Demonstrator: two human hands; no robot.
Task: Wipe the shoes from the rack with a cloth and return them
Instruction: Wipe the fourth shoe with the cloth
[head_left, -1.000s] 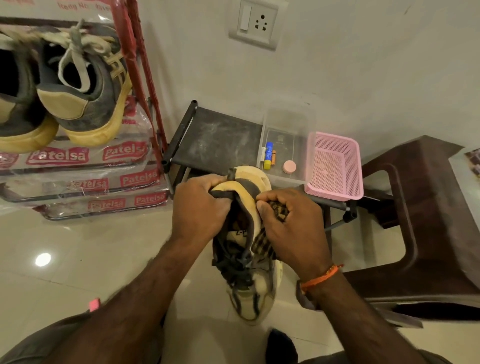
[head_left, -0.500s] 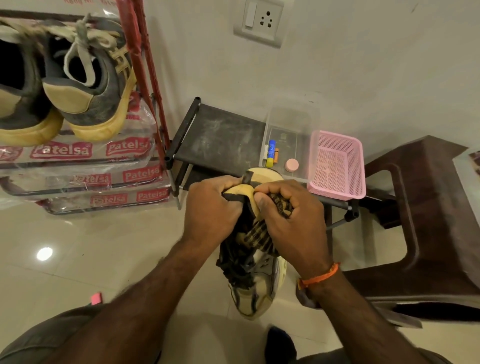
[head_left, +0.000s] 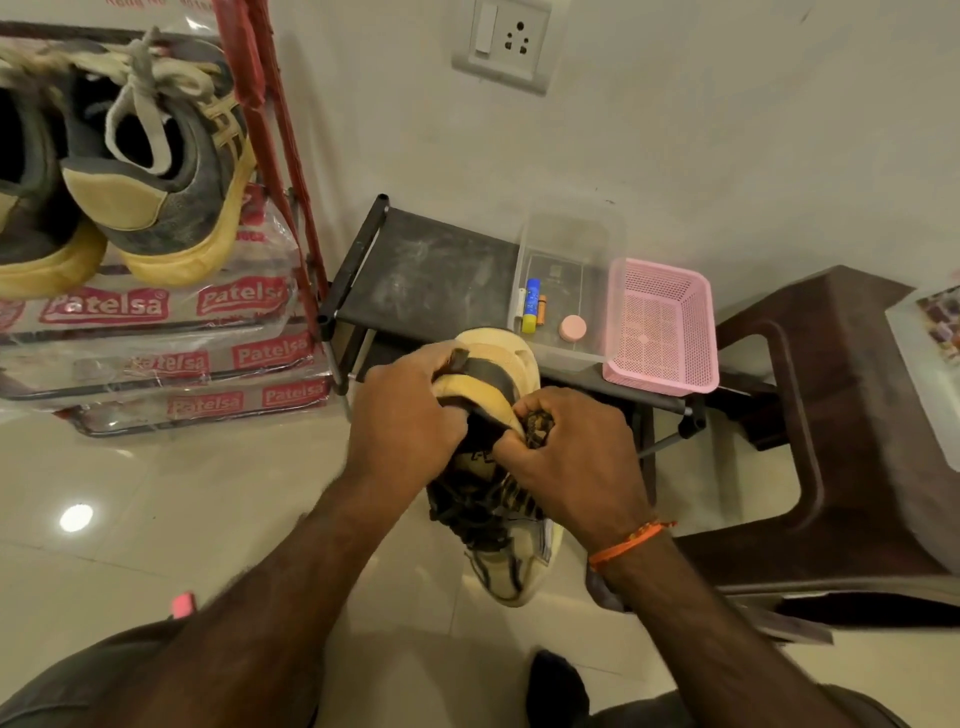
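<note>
Head view looks down on a pale tiled floor (head_left: 130, 519), with a dark brown plastic stool (head_left: 841, 441) standing at the right. At the left a red-framed shoe rack (head_left: 270, 135) wrapped in printed plastic carries a pair of grey sneakers (head_left: 156, 171) with yellowed soles and pale laces, heels toward the camera. Between rack and stool sits a low black shelf (head_left: 431, 280), dusty on top. On it stands a clear plastic box (head_left: 571, 249) and, just beside that to the right, a pink mesh basket (head_left: 660, 322). Inside the clear box lie a blue-and-yellow glue stick (head_left: 531, 312), a small orange item next to it, and a round pink piece (head_left: 573, 328).

And here's the action, dead centre: a cream and black sneaker (head_left: 506, 561) is held up in front of the shelf, heel up, toe pointing down at the floor. The left hand (head_left: 410, 415) grips the heel, fingers curled over the collar. The right hand (head_left: 571, 457), an orange thread on its wrist, has its fingers clamped on a dark checked cloth (head_left: 537, 423) and presses it against the heel's rim, with more of the cloth trailing down over the laces.
</note>
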